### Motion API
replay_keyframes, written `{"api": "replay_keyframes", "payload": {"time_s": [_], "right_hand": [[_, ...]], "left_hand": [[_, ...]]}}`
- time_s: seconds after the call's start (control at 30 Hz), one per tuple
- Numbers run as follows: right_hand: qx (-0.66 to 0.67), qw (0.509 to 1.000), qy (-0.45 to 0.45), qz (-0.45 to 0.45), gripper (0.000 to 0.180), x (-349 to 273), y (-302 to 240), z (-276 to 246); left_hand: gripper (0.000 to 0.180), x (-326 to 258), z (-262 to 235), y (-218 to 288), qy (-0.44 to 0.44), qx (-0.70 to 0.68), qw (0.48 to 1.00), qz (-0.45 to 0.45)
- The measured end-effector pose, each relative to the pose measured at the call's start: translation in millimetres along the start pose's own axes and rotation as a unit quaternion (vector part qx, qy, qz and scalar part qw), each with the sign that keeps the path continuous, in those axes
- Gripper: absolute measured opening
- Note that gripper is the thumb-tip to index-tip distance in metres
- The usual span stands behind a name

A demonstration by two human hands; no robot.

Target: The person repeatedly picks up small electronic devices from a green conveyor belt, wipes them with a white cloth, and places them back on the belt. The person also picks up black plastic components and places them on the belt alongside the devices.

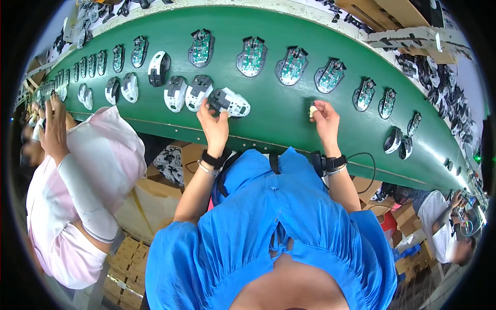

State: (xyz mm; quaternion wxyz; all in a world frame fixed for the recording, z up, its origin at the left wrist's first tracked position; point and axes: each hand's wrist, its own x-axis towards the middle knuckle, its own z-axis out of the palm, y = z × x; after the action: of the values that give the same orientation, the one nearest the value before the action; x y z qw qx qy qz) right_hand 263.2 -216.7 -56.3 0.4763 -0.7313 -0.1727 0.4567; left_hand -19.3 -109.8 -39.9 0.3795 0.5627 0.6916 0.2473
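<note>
My left hand (213,127) has its fingers and thumb closed around the dark end of a white and black computer mouse shell (237,105), which lies tilted on the green belt. Two more white and grey shells (199,93) sit just left of it. My right hand (326,122) is raised over the near part of the belt, pinching a small cream-coloured piece (312,111); its exact kind is too small to tell. Beyond my hands, mouse bases with green circuit boards (251,56) stand in a spaced row.
The long green conveyor belt (279,106) curves across in front of me. A co-worker in a pale top (103,150) is close on my left, and another person (436,222) sits far right. Dark mouse parts (439,88) are heaped beyond the belt. Cardboard boxes (194,160) stand below its edge.
</note>
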Motion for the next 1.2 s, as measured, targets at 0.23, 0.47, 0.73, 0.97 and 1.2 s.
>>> {"api": "replay_keyframes", "payload": {"time_s": [0.23, 0.47, 0.73, 0.97, 1.2], "right_hand": [[0.178, 0.98, -0.058, 0.059, 0.019, -13, -16, -4], [-0.188, 0.979, -0.019, -0.07, 0.017, -20, 16, -22], [-0.067, 0.987, -0.027, -0.141, 0.032, -33, 15, -34], [-0.081, 0.995, 0.031, -0.042, 0.028, -22, 27, -78], [-0.208, 0.945, 0.226, -0.114, 0.026, -22, 28, -122]], "left_hand": [[0.066, 5, -5, 50, -0.104, 0.356, 0.854, 0.365], [0.064, 36, -1, 28, -0.259, 0.352, 0.787, 0.435], [0.057, 12, 17, 30, -0.383, -0.01, 0.92, 0.085], [0.045, -21, 22, 28, -0.431, -0.154, 0.887, -0.056], [0.058, -33, 17, 52, -0.474, -0.004, 0.874, 0.11]]}}
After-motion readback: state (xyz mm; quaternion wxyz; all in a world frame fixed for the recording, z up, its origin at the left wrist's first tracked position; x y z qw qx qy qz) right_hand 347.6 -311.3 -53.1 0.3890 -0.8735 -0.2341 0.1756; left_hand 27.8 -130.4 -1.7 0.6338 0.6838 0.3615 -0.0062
